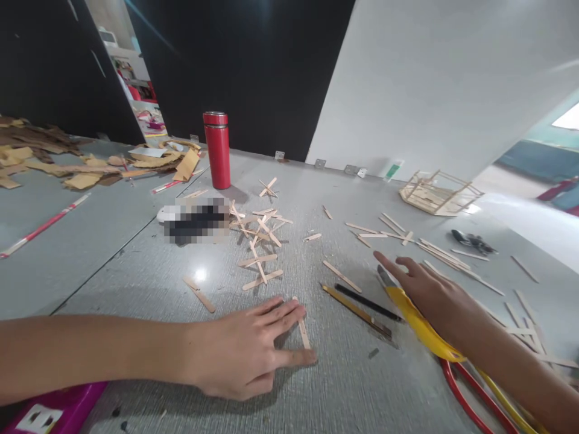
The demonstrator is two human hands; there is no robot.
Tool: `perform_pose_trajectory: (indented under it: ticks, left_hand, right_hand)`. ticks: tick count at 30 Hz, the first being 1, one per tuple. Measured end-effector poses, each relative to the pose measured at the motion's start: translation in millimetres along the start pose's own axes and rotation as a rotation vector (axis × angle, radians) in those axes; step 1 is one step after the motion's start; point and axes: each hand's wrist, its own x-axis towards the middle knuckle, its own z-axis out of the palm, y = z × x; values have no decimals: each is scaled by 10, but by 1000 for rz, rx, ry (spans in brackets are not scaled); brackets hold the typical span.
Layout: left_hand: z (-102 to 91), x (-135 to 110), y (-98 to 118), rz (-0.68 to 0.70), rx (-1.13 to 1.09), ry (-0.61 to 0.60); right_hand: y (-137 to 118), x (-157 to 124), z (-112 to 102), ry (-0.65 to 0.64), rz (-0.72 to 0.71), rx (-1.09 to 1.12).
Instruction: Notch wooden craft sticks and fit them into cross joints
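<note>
Between the thumb and fingertips of my left hand [257,346], a wooden craft stick [304,333] lies on the grey table, held at both ends. My right hand [425,295] is over a yellow tool [418,328] with a grey tip, its fingers apart; the arm hides part of the tool. Just left of that hand lie a black pen-like stick [366,300] and a yellow-brown cutter-like tool [355,310]. Crossed craft sticks [260,259] form a small cluster beyond my left hand. Red handles [470,392] show below my right forearm.
A red flask [218,150] stands at the back near the dark panel. Cardboard scraps [40,150] pile up at the far left. Loose sticks [446,254] and a stick frame [438,196] are on the right. A purple object [67,407] sits at the near left edge.
</note>
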Motion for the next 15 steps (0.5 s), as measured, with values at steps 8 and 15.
perform_pose_trajectory:
  ticks: [8,15]
  left_hand:
    - [-21,9,6,-7,-7,-18]
    - [-32,18,4,-5,-31,-12]
  right_hand:
    - [-861,-53,-252,-72,-209,155]
    - [-960,3,-212,-14,-157,79]
